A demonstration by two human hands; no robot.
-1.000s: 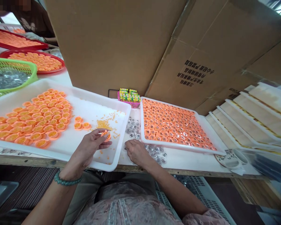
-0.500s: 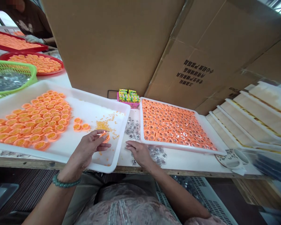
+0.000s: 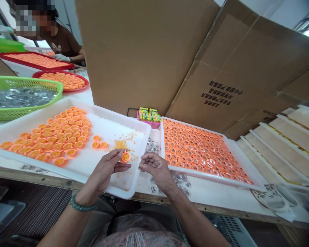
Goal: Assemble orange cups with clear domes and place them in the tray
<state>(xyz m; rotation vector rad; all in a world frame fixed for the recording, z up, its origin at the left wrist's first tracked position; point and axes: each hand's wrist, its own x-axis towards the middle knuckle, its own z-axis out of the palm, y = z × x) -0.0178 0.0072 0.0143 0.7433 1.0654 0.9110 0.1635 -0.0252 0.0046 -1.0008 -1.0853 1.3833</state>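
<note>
Between the fingertips of my left hand (image 3: 105, 169) is a small round orange cup (image 3: 125, 157) with yellow beads inside, held over the right end of a white tray (image 3: 105, 126). My right hand (image 3: 156, 169) is pinched just beyond that tray's right rim, close to the cup but apart from it. Whatever its fingertips hold is too small to make out. Loose yellow beads (image 3: 122, 142) lie scattered in the tray, with three orange cups (image 3: 96, 145) nearby. Many more bead-filled cups (image 3: 58, 139) crowd its left side. Small clear pieces (image 3: 181, 181) lie beside my right wrist.
A second white tray (image 3: 208, 181) full of orange cups with clear tops stands to the right. Behind rise tall cardboard sheets (image 3: 144, 51). A pink basket (image 3: 149, 124) holds small packets. A green basket (image 3: 28, 110) stands left; a gloved co-worker (image 3: 67, 43) sits beyond. Stacked trays (image 3: 280, 147) lean right.
The view has shifted, showing more of the co-worker. My right hand has curled into a tighter pinch, nearer the cup. The cup in my left hand now faces me, its beads showing.
</note>
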